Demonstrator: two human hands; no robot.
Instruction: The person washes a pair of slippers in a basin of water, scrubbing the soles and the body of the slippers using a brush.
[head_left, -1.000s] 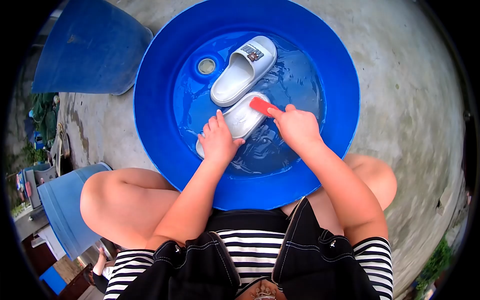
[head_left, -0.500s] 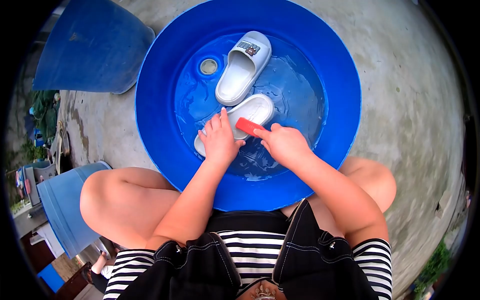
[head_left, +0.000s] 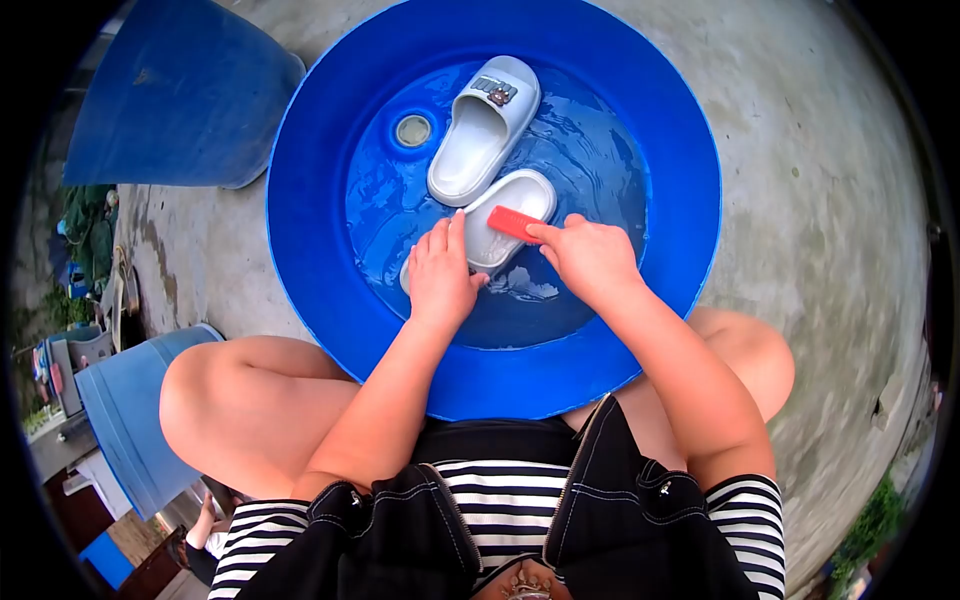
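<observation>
A light grey slipper (head_left: 528,193) lies in shallow water in a round blue tub (head_left: 685,190), its footbed facing up. My left hand (head_left: 441,283) grips it across the near-left part, fingers on one side and thumb on the other, hiding that part. In my right hand (head_left: 598,262) is a red scrubbing brush (head_left: 513,223), held by its right end and resting on the footbed. Its bristles are out of sight. Just beyond, a matching slipper (head_left: 480,135) with a cartoon badge on its strap touches or nearly touches the first.
A round drain plug (head_left: 412,130) sits in the tub floor at the left. Outside stand a big dark blue tub (head_left: 185,95) at upper left and a lighter blue bucket (head_left: 150,410) at lower left. Concrete ground (head_left: 810,200) surrounds the tub, and my bent legs flank its near side.
The brush and my right hand have moved up and to the right along the footbed. The held slipper has shifted slightly up and right. My left hand keeps its grip.
</observation>
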